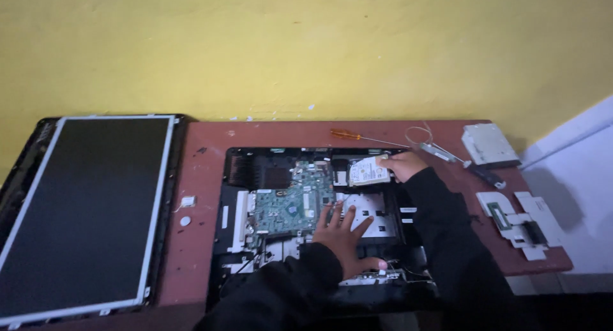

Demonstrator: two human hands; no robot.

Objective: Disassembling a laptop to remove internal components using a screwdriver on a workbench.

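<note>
The person's right hand (pixel 403 165) is gripping a small hard drive (pixel 368 171) by its right edge, fingers curled closed around it, and is holding it tilted above the upper right part of the opened computer chassis (pixel 231 210) — the drive's silver, labelled face is pointing up toward the camera. The left hand (pixel 345 232) is lying flat with its fingers spread wide, holding nothing, and is pressing on the pale metal plate (pixel 377 206) in the middle of the chassis, just to the right of the green circuit board (pixel 290 200). Both arms are wearing dark sleeves (pixel 447 241) that are reaching in from the bottom edge of the view. The chassis is sitting on a reddish-brown table (pixel 204 178) against a yellow wall (pixel 306 44). To the left, a detached flat screen panel (pixel 83 210) with a pale frame is lying face up and is overhanging the table's left end. Behind the chassis an orange-handled screwdriver (pixel 351 135) is lying near the far edge, and just right of it a thin wire loop (pixel 418 134) is lying beside a slim metal bracket (pixel 440 153). Further right, a grey optical drive (pixel 489 144) is resting at the corner, and near the right edge — well apart from the hands — white plastic cover pieces (pixel 523 219) are lying flat.
</note>
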